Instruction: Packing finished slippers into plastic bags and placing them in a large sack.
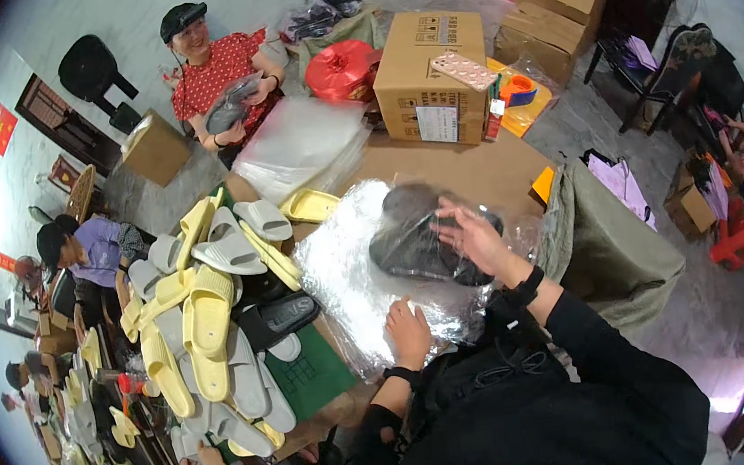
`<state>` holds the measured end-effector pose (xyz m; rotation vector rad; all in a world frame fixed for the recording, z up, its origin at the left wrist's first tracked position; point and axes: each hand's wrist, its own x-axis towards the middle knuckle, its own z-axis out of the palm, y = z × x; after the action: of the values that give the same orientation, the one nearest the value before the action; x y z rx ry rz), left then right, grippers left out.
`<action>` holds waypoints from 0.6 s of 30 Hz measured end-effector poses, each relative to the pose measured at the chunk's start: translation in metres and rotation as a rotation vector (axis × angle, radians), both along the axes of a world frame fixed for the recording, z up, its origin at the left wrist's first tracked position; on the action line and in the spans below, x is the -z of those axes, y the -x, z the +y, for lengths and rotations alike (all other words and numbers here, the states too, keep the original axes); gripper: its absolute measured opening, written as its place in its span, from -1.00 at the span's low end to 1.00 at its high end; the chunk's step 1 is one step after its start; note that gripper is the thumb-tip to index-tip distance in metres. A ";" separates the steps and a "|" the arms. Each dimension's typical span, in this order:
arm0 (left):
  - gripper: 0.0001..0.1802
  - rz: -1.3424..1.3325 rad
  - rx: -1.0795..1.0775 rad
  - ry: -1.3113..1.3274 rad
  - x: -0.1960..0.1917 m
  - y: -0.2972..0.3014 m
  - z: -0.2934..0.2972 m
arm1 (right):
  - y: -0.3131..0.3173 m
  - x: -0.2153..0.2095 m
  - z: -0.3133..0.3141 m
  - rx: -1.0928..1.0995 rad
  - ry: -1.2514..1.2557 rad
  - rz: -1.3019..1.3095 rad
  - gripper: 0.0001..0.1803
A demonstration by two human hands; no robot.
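Observation:
A pair of black slippers in a clear plastic bag [420, 237] lies on a stack of shiny clear plastic bags [344, 303] in front of me. My right hand [475, 239] is over the right part of the bagged slippers, fingers apart and not closed on them; whether the fingertips touch the plastic I cannot tell. Nearer to me, my left hand [409, 334] rests on the plastic bags with its fingers laid out and nothing in it. To the left is a heap of yellow slippers [211, 322] and grey slippers [228, 243], with a black slipper [291, 315] at its edge.
A cardboard box [430, 72] stands at the table's far side, near a red bundle [340, 72] and more clear bags [302, 142]. A grey-green sack [611, 242] hangs at the right. Across the table a person [218, 83] holds a bagged item; other people work at the left.

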<state>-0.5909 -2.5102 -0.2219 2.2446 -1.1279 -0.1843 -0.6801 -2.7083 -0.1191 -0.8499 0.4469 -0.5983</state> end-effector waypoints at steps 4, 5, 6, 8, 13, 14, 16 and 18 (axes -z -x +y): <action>-0.56 0.075 0.145 -0.497 0.016 0.002 0.011 | 0.002 -0.017 -0.031 0.116 0.160 -0.018 -0.51; -0.52 -0.006 0.146 -0.504 0.032 0.001 0.021 | 0.000 -0.019 -0.036 0.103 0.151 -0.005 -0.55; -0.52 -0.005 0.143 -0.502 0.037 0.002 0.022 | 0.004 -0.020 -0.044 0.103 0.142 0.014 -0.59; -0.50 -0.030 0.191 -0.517 0.046 0.002 0.023 | 0.012 -0.014 -0.056 0.168 0.176 0.047 -0.58; -0.49 -0.048 0.202 -0.495 0.054 0.005 0.018 | 0.052 0.062 -0.085 0.503 -0.027 0.399 -0.59; -0.49 -0.048 0.196 -0.490 0.056 0.005 0.015 | 0.061 0.088 -0.085 0.540 -0.021 0.436 -0.58; -0.48 -0.025 0.182 -0.513 0.061 0.003 0.022 | 0.048 0.099 -0.040 0.672 0.580 0.976 -0.40; -0.47 -0.027 0.161 -0.499 0.067 0.002 0.031 | 0.039 0.086 0.009 0.595 1.042 0.884 -0.32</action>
<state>-0.5925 -2.4797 -0.2884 2.5839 -1.3979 -0.5566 -0.7195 -2.6989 -0.2050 -2.0311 1.2680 -1.0120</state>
